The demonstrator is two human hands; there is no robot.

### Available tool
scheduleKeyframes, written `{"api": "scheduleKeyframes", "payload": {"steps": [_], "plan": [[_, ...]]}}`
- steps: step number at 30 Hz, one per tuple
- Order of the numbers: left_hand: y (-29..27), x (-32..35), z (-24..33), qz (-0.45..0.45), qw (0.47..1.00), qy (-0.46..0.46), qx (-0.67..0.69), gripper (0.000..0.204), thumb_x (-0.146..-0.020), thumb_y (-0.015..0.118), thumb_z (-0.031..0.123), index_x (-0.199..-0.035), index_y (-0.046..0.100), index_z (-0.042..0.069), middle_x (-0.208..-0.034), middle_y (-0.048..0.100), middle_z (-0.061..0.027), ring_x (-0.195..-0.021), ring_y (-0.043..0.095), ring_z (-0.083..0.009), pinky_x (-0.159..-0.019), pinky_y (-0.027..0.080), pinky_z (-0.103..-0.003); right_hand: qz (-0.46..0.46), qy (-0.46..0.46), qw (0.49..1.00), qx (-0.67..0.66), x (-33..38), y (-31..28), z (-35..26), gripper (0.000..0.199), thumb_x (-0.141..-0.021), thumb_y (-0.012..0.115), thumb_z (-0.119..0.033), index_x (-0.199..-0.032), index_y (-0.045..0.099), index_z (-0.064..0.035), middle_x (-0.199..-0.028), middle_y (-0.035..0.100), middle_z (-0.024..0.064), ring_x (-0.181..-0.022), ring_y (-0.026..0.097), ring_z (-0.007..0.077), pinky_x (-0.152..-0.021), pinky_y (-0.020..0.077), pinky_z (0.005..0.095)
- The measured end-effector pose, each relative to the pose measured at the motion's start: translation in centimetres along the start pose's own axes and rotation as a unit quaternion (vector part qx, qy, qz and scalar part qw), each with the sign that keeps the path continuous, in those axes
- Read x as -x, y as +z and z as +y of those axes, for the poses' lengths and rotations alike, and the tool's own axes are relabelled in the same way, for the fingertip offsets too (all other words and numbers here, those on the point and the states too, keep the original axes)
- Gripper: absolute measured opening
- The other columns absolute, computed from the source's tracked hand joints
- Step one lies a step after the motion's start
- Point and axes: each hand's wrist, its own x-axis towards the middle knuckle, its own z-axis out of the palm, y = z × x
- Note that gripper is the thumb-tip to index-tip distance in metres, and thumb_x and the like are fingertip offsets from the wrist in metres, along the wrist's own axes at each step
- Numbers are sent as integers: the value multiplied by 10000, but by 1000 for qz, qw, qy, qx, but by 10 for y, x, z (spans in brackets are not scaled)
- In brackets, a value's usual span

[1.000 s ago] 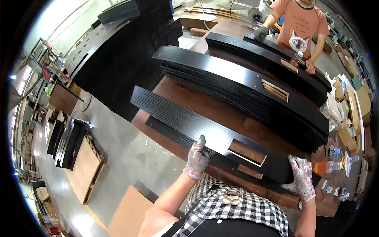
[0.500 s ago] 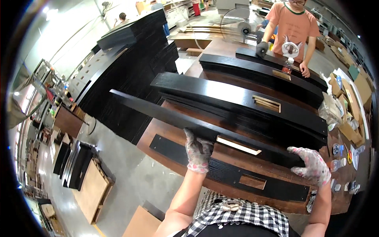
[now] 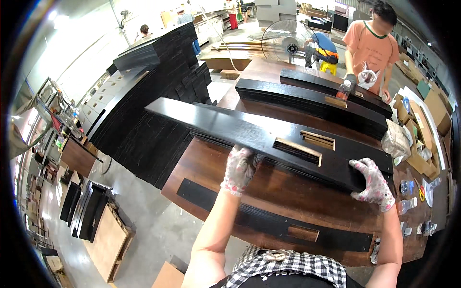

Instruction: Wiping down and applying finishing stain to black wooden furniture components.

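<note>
The person's left hand (image 3: 238, 170), in a pale patterned glove, grips the near long edge of a slotted black board (image 3: 259, 137), its fingers partly hidden beneath it. The right hand (image 3: 372, 185), gloved alike, is spread around the board's right end, thumb and fingers apart and against it. The board is over the nearer stack of black boards (image 3: 357, 144), its rectangular cutout just on the near side of the cutout in the stack's top piece; whether the two touch is hard to judge from this angle. Another slotted board (image 3: 259, 218) lies flat along the near edge of the brown table (image 3: 192, 168), in front of the person. Beyond the nearer stack stands a farther stack of black boards (image 3: 288, 100), with a bottle of reddish liquid (image 3: 343, 91) just behind it. A co-worker in an orange T-shirt (image 3: 367, 50) stands across the table, one dark-gloved hand beside that bottle. Yellow-handled scissors (image 3: 421, 193) and a clear bottle (image 3: 406, 205) lie at the table's right side.
</note>
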Motion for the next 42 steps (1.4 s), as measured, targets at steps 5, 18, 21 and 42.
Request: {"api": "scheduleKeyframes", "payload": {"steps": [5, 18, 21, 42], "plan": [[24, -20, 17, -46, 934, -113, 334, 224, -911, 526, 58, -1105, 465, -37, -1066, 557, -143, -1013, 591, -256, -979, 484, -481, 60, 11, 996, 66, -9, 5, 27, 792, -499, 819, -152, -1247, 563, -109, -1187, 504, 162, -1133, 482, 336, -996, 384, 425], [19, -42, -1, 61, 955, -229, 179, 301, -957, 508, 222, -1099, 543, -42, -1043, 619, -199, -957, 638, -315, -841, 552, -406, 63, -87, 992, 67, -58, 9, 86, 882, -466, 874, -317, -1258, 546, -113, -1208, 522, 166, -1115, 498, 364, -960, 413, 454], [10, -46, -6, 75, 959, -244, 118, 293, -964, 493, 242, -1082, 547, -21, -1003, 640, -197, -888, 656, -312, -788, 559, -386, 43, -94, 992, 77, -73, 14, 92, 904, -461, 875, -392, -1253, 541, -110, -1163, 533, 163, -1063, 514, 361, -915, 428, 454], [-15, 113, -18, -28, 946, -280, -159, 195, -920, 557, 108, -1067, 631, 3, -933, 682, -113, -873, 659, -197, -808, 521, -320, 119, -68, 979, 152, -32, 14, 100, 903, -476, 870, -318, -1276, 519, -93, -1241, 537, 145, -1154, 501, 345, -986, 397, 445]]}}
